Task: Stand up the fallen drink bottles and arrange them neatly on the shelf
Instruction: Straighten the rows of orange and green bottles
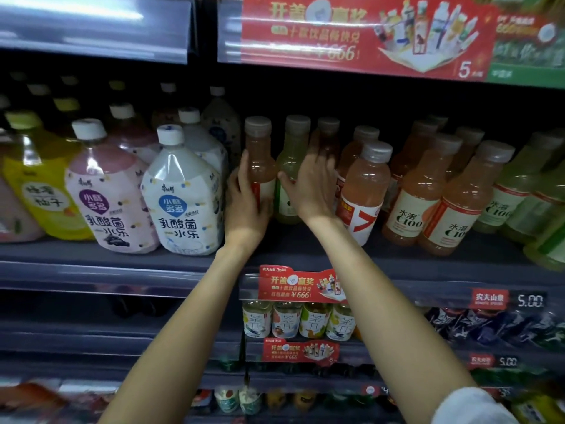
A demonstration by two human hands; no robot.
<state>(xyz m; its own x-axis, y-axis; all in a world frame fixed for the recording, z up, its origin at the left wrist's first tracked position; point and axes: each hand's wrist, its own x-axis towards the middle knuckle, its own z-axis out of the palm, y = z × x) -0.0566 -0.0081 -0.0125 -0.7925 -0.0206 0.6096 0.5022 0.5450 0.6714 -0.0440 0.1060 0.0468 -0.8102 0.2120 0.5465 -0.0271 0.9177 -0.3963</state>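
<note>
Orange drink in the upright bottle (pixel 260 160) fills the left hand (pixel 244 203), which wraps its lower body. The right hand (pixel 308 185), fingers spread and grasping nothing, lies against the green bottle (pixel 290 166) just beside. White-capped jugs (pixel 183 191) crowd the shelf (pixel 122 255) leftward; a leaning bottle (pixel 363 191) stands right.

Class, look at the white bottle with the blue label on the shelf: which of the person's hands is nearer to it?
Left. The left hand grips a pink bottle right beside the white bottle; the right hand reaches among bottles farther right.
</note>
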